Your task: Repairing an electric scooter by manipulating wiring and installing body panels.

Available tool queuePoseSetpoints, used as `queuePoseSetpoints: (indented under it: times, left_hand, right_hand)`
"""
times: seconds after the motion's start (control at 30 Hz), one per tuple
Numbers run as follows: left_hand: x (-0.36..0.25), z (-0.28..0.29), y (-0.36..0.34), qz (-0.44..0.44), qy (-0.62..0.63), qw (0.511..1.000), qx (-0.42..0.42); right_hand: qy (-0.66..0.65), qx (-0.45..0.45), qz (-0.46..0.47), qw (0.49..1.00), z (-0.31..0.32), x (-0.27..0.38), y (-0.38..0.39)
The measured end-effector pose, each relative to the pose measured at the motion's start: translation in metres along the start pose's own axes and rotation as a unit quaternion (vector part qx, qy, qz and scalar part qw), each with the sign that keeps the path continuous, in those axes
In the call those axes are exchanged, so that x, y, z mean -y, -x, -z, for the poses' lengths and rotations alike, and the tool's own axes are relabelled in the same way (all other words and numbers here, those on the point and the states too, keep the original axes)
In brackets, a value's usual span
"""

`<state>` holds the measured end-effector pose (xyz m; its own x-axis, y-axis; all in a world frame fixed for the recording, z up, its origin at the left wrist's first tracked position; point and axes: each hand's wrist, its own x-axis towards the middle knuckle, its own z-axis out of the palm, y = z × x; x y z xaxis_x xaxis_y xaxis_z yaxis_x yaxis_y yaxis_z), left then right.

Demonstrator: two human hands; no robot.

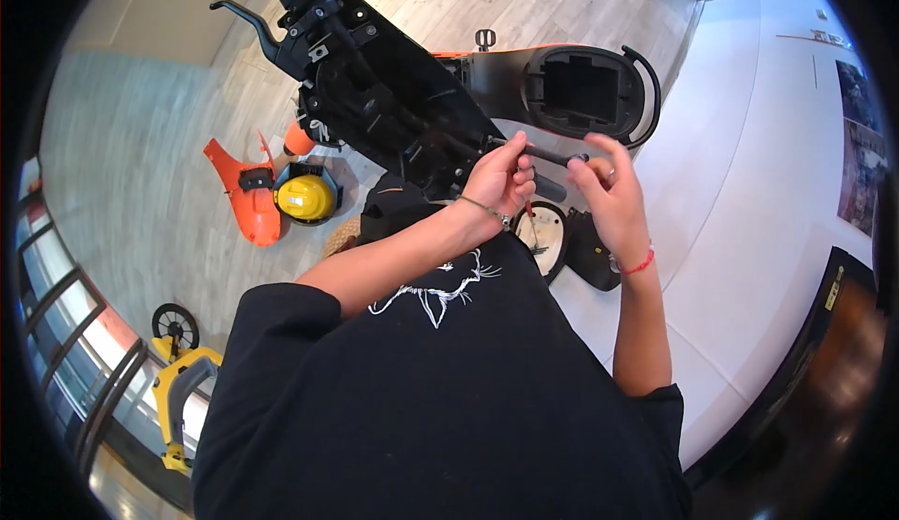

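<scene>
A wood-plank floor [178, 113] forms the background, with a white surface [726, 164] at right. The thumb and fingertips of the left hand [498, 181] are clamped on a slim black rod [551, 154], which projects from the grip toward the right hand [615, 204]. The right thumb lies at the rod's outer end, index finger raised; whether those fingers close on it cannot be told. Adjacent to the left hand is a black assembly [379, 103] with a lever [257, 24]. Beyond lie a black oval-ended housing [506, 85], an orange shell [245, 197] and a yellow dome [305, 198].
</scene>
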<state>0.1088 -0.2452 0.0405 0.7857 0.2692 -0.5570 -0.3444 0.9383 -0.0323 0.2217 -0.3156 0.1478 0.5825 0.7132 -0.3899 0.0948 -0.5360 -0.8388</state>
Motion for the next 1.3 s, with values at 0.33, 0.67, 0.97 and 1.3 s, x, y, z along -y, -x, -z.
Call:
queuePoseSetpoints:
  times: [0.33, 0.67, 0.97, 1.3]
  left_hand:
    - [-0.001, -0.009, 0.003, 0.033, 0.014, 0.999, -0.013]
    - [-0.001, -0.007, 0.007, 0.018, -0.042, 0.998, -0.030]
    - [-0.003, -0.012, 0.007, 0.016, -0.016, 0.999, -0.037]
    - [-0.009, -0.010, 0.018, 0.060, -0.104, 0.993, -0.019]
  right_hand:
    - [-0.008, 0.021, -0.088, 0.996, 0.001, -0.006, 0.002]
    - [0.236, 0.012, 0.252, 0.938, 0.006, 0.012, 0.001]
    - [-0.229, 0.125, -0.146, 0.954, 0.004, 0.001, -0.006]
    - [0.199, -0.007, 0.045, 0.979, -0.011, -0.002, 0.003]
